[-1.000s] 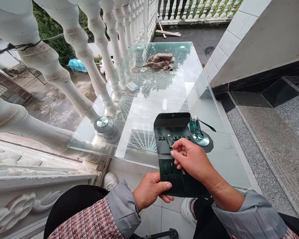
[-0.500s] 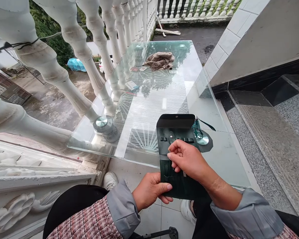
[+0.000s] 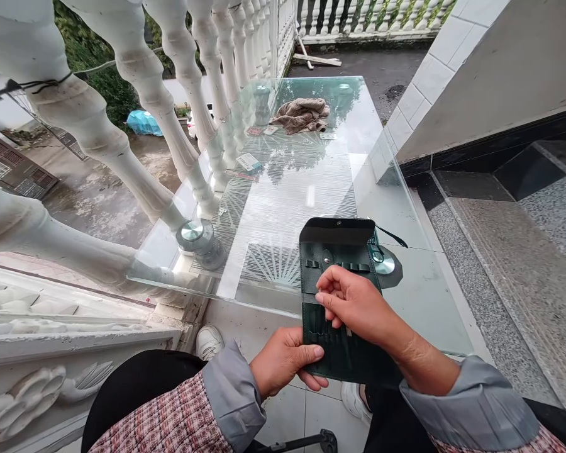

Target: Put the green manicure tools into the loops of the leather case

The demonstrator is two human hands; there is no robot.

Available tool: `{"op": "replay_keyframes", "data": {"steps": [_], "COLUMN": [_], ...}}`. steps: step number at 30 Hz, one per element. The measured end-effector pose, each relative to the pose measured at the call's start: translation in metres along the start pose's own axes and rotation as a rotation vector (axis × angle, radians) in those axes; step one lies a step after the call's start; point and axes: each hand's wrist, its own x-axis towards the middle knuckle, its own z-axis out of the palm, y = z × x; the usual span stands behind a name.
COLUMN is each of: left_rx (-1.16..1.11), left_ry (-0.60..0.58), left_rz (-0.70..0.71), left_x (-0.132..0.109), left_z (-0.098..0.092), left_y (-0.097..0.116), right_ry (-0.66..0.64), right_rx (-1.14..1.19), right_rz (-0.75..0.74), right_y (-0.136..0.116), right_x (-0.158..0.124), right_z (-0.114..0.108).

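Evidently, the case (image 3: 342,360) was clamped at its left edge by the left hand (image 3: 283,360), the tabletop (image 3: 283,217) lying beyond it; over its middle, a thin tool (image 3: 319,291) was apparently pinched by the right hand (image 3: 356,305). Steady support and straight, gentle handling were called for.

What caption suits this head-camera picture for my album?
At a glass table, the left hand holds an open dark green case while the right hand pinches a slim, mostly hidden item.

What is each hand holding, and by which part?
The left hand grips the green case by its lower left edge. The right hand pinches a thin item; which part is unclear.
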Motion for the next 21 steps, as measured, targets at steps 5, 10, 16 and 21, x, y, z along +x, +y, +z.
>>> {"op": "replay_keyframes", "data": {"steps": [5,10,16,21], "left_rx": [0.016,0.026,0.026,0.004], "left_ry": [0.018,0.000,0.015,0.039], "left_rz": [0.014,0.015,0.010,0.050], "left_x": [-0.0011,-0.0032,-0.0034,-0.0044], "left_z": [0.0015,0.0020,0.0029,0.0049], "left_y": [0.0037,0.0026,0.0049,0.0061], "right_ry": [0.136,0.051,0.058,0.068], "right_rx": [-0.003,-0.062,-0.019,0.014], "right_rz": [0.065,0.050,0.028,-0.012], "right_y": [0.0057,0.0047,0.0026,0.0020], "right_x": [0.0030,0.0017,-0.0014,-0.0068], "right_z": [0.0024,0.0018,0.0056,0.0094]}}
